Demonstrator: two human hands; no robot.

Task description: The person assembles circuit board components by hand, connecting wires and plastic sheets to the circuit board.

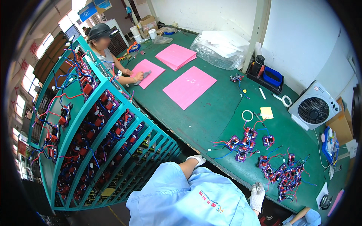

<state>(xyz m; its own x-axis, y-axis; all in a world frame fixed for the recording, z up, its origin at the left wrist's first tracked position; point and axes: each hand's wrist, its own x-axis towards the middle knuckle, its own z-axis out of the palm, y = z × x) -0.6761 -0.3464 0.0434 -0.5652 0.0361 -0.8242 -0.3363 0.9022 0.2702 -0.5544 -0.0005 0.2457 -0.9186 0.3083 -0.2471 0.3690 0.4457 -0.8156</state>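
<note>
My left hand (198, 160) wears a white glove and is at the front edge of the green table, close to the teal rack; its fingers are too foreshortened to tell open from closed. My right hand (257, 196), also gloved, is at the table edge farther right, fingers stretched out and nothing visible in them. Just beyond it lies a dense pile of small circuit boards (284, 173) with red, blue and purple wires. A smaller cluster of circuit boards (242, 147) lies between and beyond my hands.
A teal rack (109, 109) full of wired boards stands left. Pink sheets (189, 87) lie across the table, where another person (100, 41) holds a grey object. A fan (315, 105), tape ring (247, 115) and black tray (266, 77) sit right. A blue sleeve (310, 217) shows lower right.
</note>
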